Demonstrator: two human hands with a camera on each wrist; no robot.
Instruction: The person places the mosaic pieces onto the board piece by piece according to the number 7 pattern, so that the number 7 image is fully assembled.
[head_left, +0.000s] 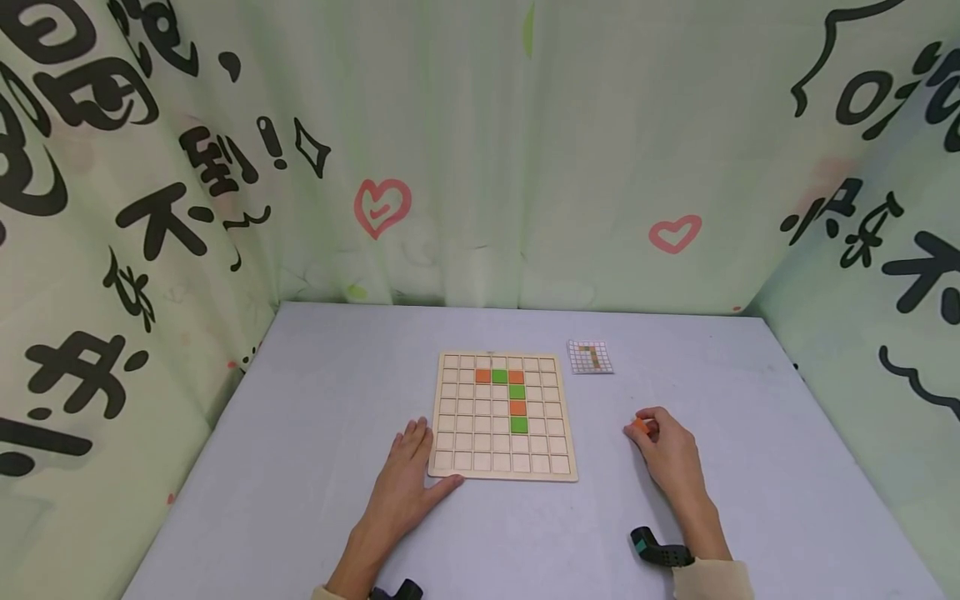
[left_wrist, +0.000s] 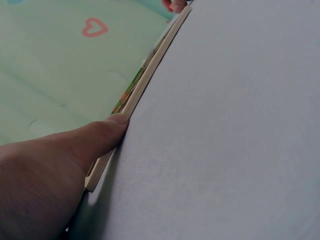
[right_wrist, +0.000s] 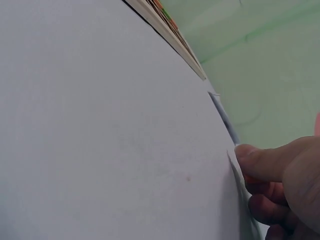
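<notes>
A wooden grid board (head_left: 465,450) lies on the table with orange and green square tiles set in some of its cells. The tiles run along an upper row and then down one column, the lowest being a green tile (head_left: 518,425). My left hand (head_left: 405,475) rests with straight fingers along the board's left edge, its thumb on the near-left corner; the left wrist view shows that thumb against the edge. Right of the board, my right hand (head_left: 670,454) pinches an orange tile (head_left: 639,426) between thumb and fingers, just above the table. Fingers mostly hide this tile in the right wrist view.
A small printed grid card (head_left: 590,357) lies beyond the board's right side, bearing a similar pattern. The white table (head_left: 300,417) is enclosed by pale green curtains (head_left: 480,150) with black writing and red hearts. A black band (head_left: 660,550) sits at the right wrist.
</notes>
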